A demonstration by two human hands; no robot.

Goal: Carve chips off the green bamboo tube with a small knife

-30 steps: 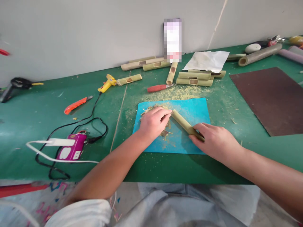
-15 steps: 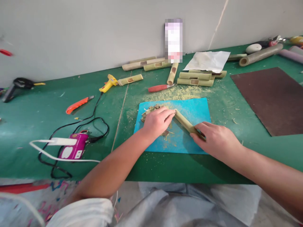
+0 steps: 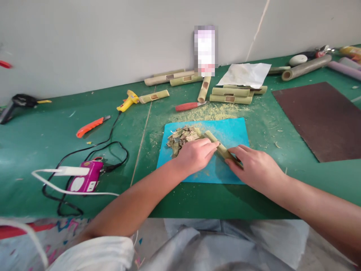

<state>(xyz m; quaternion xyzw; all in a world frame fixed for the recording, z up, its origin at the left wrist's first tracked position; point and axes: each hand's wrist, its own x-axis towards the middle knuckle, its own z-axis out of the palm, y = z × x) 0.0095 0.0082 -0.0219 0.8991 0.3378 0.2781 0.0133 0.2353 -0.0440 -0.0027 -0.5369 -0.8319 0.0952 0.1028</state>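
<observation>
Where both forearms reach in over the green table [image 3: 34,146], the right hand [image 3: 255,167] grips the near end of a bamboo stick [image 3: 219,146], which lies slantwise on a blue mat [image 3: 232,130]. The left hand [image 3: 197,154], fingers curled, clasps the stick closer to its far end. Just beyond that hand, a pile of bamboo chips [image 3: 182,137] sits on the mat. Farther back lie a red-handled knife [image 3: 187,106] and cut bamboo tubes [image 3: 231,95].

Left hand [image 3: 196,154] and right hand [image 3: 255,169] were bare, forearms uncovered to the elbow. A white short sleeve [image 3: 96,252], soft and rumpled, showed at the left upper arm. Lap was covered by light grey cloth [image 3: 197,248], creased in loose folds; garment type could not be told
</observation>
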